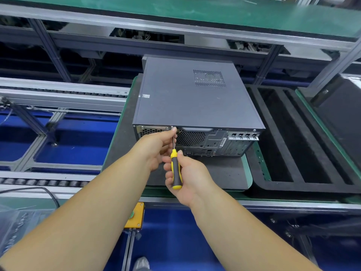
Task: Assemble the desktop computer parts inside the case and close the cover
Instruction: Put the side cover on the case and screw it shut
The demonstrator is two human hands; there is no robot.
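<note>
the computer case (191, 94) lies flat on a dark mat (224, 173) w/ its back panel turned toward the person, prob so the cover screws along the top rear edge are easy to reach. the cover (175, 106) is already on and sits flush, so the job looks near its end: just fastening left

right hand (185, 173) is wrapped round the yellow/black handle of the screwdriver (175, 163), shaft pointing up and away so the tip meets a screw (172, 127) at the rear edge. left hand (156, 147) is up by the tip, fingers curled beside the shaft, prob to steady the tip on the screw so it doesn't slip; can't tell if it actually pinches the shaft or only rests against it

counts: 1 case, 1 screwdriver, 2 hands in view. a 2nd cover screw (254, 130) shows at the far right corner of the rear edge. 4 metal slot tabs (244, 136) in a row on the right of the back panel. 1 black foam tray (293, 133) w/ long slots just right of the mat, 1 yellow box (134, 216) under the bench edge
</note>
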